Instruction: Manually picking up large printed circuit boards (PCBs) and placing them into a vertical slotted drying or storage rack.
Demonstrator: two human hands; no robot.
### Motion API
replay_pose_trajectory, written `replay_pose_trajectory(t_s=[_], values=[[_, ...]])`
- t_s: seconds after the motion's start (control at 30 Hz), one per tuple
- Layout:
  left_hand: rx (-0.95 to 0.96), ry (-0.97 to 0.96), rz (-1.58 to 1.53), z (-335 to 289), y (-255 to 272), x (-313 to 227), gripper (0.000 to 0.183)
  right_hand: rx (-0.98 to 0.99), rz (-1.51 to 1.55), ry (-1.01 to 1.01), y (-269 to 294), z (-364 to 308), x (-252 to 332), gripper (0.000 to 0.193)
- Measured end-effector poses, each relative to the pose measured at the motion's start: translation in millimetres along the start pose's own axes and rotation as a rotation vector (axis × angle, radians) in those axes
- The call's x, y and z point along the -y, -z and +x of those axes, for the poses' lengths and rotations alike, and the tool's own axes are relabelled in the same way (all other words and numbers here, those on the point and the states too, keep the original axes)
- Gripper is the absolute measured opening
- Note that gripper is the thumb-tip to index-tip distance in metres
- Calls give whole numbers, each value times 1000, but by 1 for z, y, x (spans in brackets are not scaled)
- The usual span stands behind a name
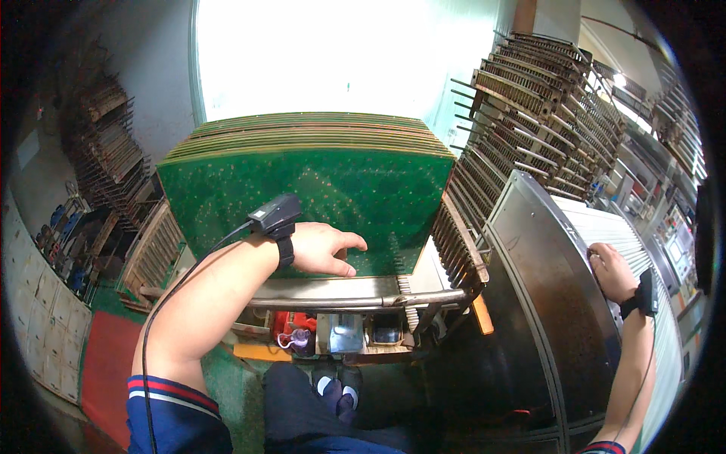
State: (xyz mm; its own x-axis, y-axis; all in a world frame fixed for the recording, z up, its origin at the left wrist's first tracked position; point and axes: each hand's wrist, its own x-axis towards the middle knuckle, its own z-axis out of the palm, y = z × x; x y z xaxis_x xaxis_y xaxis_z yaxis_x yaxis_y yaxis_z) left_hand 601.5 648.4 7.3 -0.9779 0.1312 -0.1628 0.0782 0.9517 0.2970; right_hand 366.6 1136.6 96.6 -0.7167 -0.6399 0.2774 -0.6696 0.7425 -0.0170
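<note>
Several large green circuit board panels (302, 200) stand upright, one behind another, in a slotted rack (463, 250) before me. My left hand (325, 250) is in front of the nearest panel, low on its face and above the rack's front rail (355, 301). Its thumb and forefinger are apart, with nothing between them. Whether the fingertips touch the panel I cannot tell. Off to the right, my right hand (612, 272) rests on the metal edge of a roller conveyor (601, 227), fingers laid over it and holding nothing visible. Each wrist wears a black strapped device (276, 219).
Tall stacks of slotted racks (537, 91) rise at the back right, and more racks (113, 144) at the far left. Below the rail is a shelf with a purple bottle (300, 339) and small bins (345, 334). The conveyor's steel side panel (552, 265) stands close on my right.
</note>
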Motion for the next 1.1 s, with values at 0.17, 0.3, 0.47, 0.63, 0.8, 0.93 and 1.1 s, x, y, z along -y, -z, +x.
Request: replay_pose_trajectory(t_s=[0.17, 0.3, 0.47, 0.63, 0.8, 0.93, 1.1], values=[[-2, 9, 24, 1, -3, 4, 63, -11, -9, -21, -2, 3, -12, 30], [5, 16, -1, 2, -3, 4, 63, -1, -4, -56, -1, 1, -14, 31], [6, 32, -10, 2, -5, 7, 63, -4, -44, -171, -4, 1, -44, 33], [35, 91, 49, 3, -7, 12, 65, -6, -58, -298, -5, -2, -56, 35], [4, 55, 90, 2, -7, 7, 63, 1, -77, -294, -7, -2, -54, 32], [6, 51, 93, 1, -6, 4, 63, 4, -92, -264, -8, -2, -55, 31], [19, 56, 102, 2, -6, 5, 63, 9, -101, -250, -7, -2, -51, 30]])
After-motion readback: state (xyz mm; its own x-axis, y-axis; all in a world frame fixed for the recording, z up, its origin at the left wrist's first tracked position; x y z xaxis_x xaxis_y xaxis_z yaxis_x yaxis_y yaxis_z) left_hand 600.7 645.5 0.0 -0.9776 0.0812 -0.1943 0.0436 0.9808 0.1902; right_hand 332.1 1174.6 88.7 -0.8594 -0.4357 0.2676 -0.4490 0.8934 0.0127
